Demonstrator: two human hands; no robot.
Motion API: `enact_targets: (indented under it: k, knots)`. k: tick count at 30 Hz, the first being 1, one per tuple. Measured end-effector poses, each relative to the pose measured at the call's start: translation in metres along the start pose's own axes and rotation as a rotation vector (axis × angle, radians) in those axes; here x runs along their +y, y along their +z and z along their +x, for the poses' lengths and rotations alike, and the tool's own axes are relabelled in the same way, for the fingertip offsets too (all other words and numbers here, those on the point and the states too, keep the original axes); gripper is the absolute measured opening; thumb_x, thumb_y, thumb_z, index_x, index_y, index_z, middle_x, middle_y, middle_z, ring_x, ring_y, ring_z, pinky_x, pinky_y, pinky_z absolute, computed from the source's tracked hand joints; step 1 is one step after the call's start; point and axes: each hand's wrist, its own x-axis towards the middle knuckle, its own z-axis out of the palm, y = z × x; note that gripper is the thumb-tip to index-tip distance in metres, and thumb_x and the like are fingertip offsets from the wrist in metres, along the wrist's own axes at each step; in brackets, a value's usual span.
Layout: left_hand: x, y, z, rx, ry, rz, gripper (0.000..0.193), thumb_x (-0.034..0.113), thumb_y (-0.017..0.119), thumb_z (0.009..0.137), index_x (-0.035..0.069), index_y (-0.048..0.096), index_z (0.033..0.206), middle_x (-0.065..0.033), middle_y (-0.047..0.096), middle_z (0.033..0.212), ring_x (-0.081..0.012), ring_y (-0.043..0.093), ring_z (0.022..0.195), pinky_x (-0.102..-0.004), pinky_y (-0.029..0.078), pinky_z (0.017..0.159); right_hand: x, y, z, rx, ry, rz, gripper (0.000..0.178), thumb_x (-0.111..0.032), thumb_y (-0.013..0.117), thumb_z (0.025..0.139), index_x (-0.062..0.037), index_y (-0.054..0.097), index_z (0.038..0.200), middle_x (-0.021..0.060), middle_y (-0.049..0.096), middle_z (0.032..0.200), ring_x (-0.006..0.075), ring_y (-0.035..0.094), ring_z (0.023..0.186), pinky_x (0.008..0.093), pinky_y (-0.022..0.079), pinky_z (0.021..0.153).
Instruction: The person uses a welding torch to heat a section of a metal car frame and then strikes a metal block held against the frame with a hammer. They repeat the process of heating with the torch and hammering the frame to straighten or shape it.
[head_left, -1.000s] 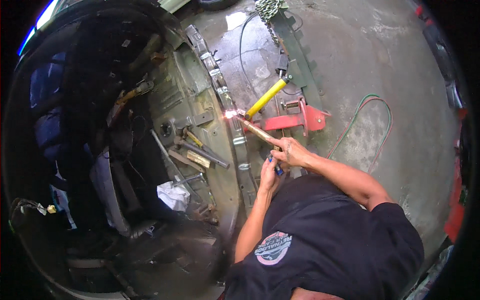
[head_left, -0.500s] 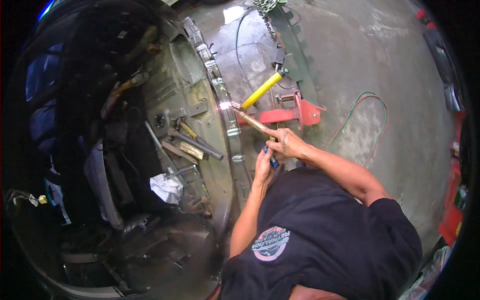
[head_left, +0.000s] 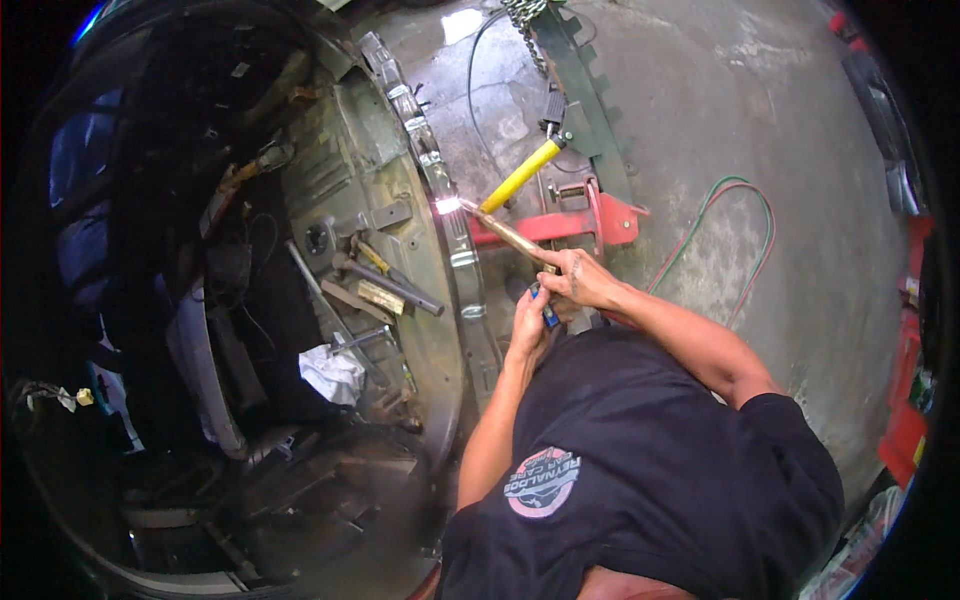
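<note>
My right hand (head_left: 584, 279) is closed around a brass-coloured cutting or heating torch (head_left: 514, 240), fingers wrapped over its handle. Just below it, my left hand (head_left: 530, 322) is closed at the torch's lower end, next to a blue part (head_left: 545, 308); its exact grip is partly hidden. The torch points up and left. At its tip, a patch glows bright pinkish white (head_left: 447, 205) on the long metal sill (head_left: 430, 165) of a stripped car body. Several shiny bare bands cross that sill.
Hammers (head_left: 390, 285), a wood block (head_left: 381, 297) and a white rag (head_left: 332, 375) lie on the car's floor pan. Right of the sill are a red jack (head_left: 618, 222), a yellow cylinder (head_left: 522, 175) and a chain (head_left: 527, 30). Red and green hoses (head_left: 771, 225) loop on the concrete.
The view has shifted slightly. The glow at the torch tip looks a little broader and pinker. Both hands keep nearly the same place on the torch.
</note>
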Motion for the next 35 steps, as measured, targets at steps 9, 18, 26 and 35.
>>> enact_targets:
  k: [9, 18, 26, 35]
  knots:
    - [0.001, 0.009, 0.003, 0.026, -0.024, 0.032, 0.031, 0.03, 0.052, 0.107, 0.006, 0.054, 0.126, -0.0092, 0.069, 0.11, -0.023, 0.072, 0.091, -0.0368, 0.06, 0.072, 0.004, -0.004, -0.004, 0.023, 0.002, 0.023, 0.058, -0.029, 0.063, 0.09, -0.0076, 0.055, 0.144, 0.0224, 0.06, 0.071, 0.0291, 0.067, 0.068, 0.0421, 0.051, 0.068]
    - [0.003, 0.007, 0.002, 0.023, -0.027, 0.039, 0.033, 0.032, 0.054, 0.106, 0.005, 0.055, 0.125, -0.0091, 0.069, 0.11, -0.023, 0.072, 0.09, -0.0362, 0.06, 0.071, -0.001, -0.006, -0.003, -0.003, 0.051, 0.056, 0.06, -0.031, 0.063, 0.09, -0.0089, 0.055, 0.145, 0.0219, 0.06, 0.07, 0.0251, 0.067, 0.069, 0.0418, 0.051, 0.069]
    - [0.004, 0.01, 0.002, 0.008, -0.054, 0.035, 0.031, 0.03, 0.052, 0.107, 0.005, 0.055, 0.125, -0.0096, 0.069, 0.11, -0.0226, 0.073, 0.092, -0.0362, 0.061, 0.07, 0.007, -0.004, -0.003, 0.017, 0.03, 0.033, 0.06, -0.031, 0.063, 0.09, -0.0085, 0.055, 0.145, 0.0216, 0.058, 0.071, 0.0247, 0.064, 0.068, 0.0413, 0.05, 0.069]
    - [0.011, 0.012, -0.004, -0.043, -0.021, 0.004, 0.031, 0.03, 0.052, 0.107, 0.006, 0.055, 0.127, -0.0131, 0.072, 0.111, -0.0248, 0.074, 0.09, -0.0375, 0.062, 0.071, 0.007, -0.001, 0.001, 0.004, 0.02, 0.035, 0.062, -0.033, 0.064, 0.089, -0.008, 0.054, 0.145, 0.0245, 0.058, 0.071, 0.0257, 0.065, 0.068, 0.0415, 0.049, 0.069]
